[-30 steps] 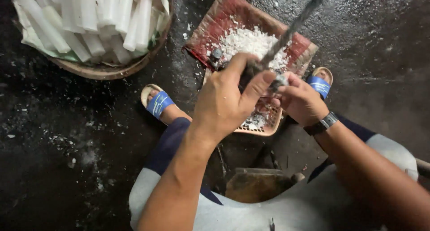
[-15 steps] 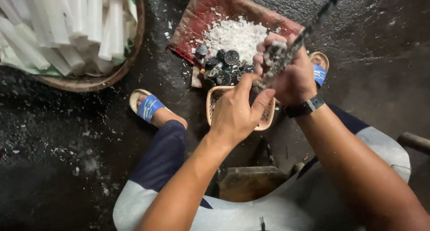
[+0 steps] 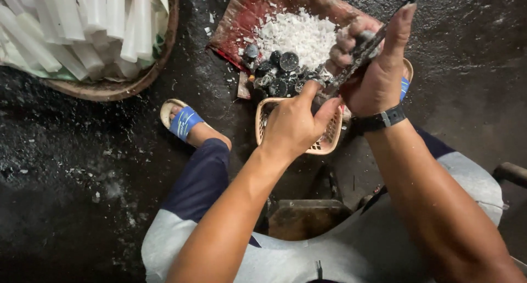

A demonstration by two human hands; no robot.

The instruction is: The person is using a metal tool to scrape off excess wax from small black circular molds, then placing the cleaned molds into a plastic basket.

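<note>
Our right hand (image 3: 373,69) is clamped around a dark metal blade (image 3: 379,36) that slants up to the frame's top edge. Our left hand (image 3: 296,124) pinches the blade's lower end, fingers together, above a small woven plastic basket (image 3: 324,143). Just beyond lie dark round caps (image 3: 280,74) beside white wax chips (image 3: 296,36) on a reddish board (image 3: 247,14).

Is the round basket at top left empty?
No, the round basket is piled with long white sticks.
</note>
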